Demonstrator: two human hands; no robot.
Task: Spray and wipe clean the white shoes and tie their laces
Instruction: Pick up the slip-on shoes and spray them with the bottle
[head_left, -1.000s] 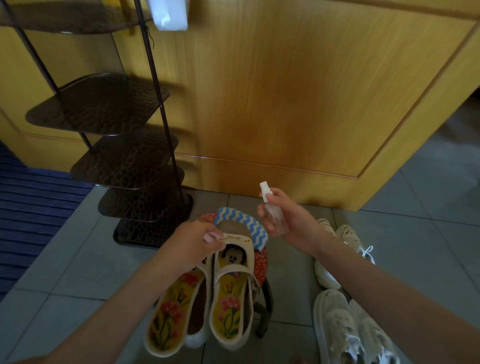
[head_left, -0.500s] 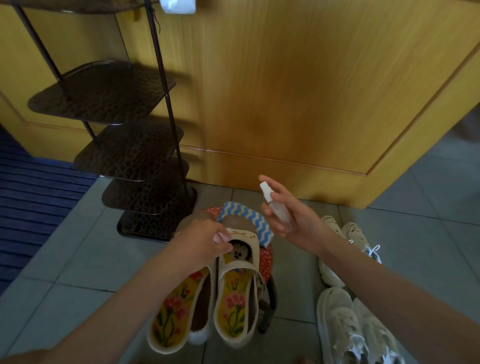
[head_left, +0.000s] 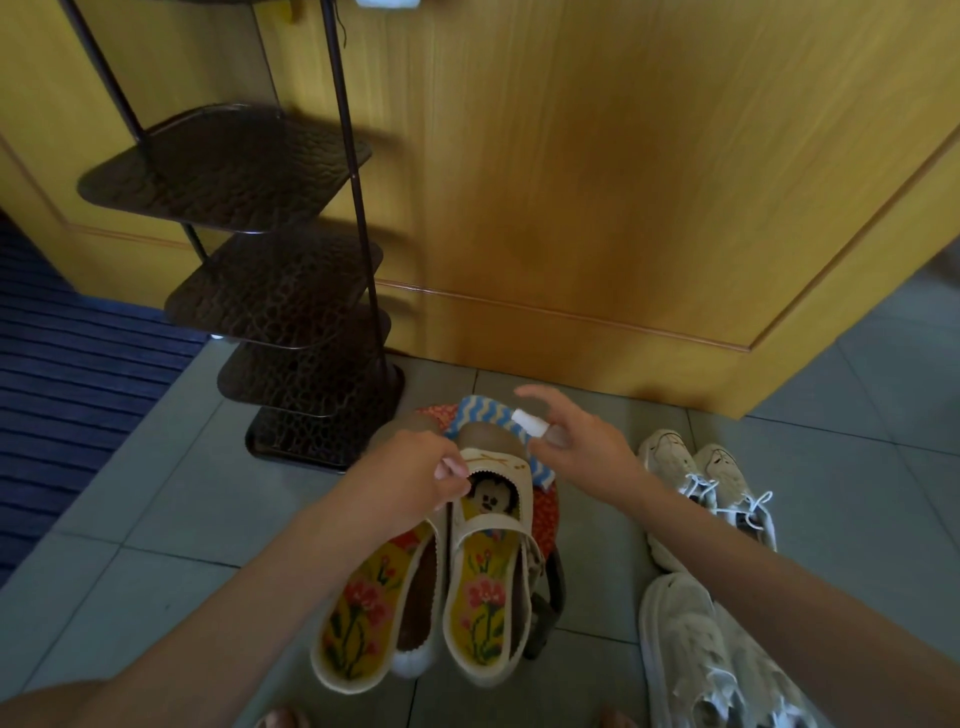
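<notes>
Misting wide is risked: spray bottle (head_left: 531, 423) gripped in right hand (head_left: 582, 460), forefinger raised, nozzle direction not discernible; strap shoe (head_left: 493, 551) pinched at upper edge by left hand (head_left: 410, 479), could be tipped off stool (head_left: 546, 512); laced white sneakers (head_left: 711, 499) on floor at right, untouched.

A dark metal rack (head_left: 270, 270) stands on grey tiles (head_left: 857, 493) against yellow wood panelling (head_left: 623, 182).

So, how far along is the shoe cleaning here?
Nothing looks finished yet. In hand: the left hand pinches the floral-insole shoes while the right hand holds the spray bottle by their toes. Left: wiping with the striped cloth lying behind them, then the white sneakers on the floor.
</notes>
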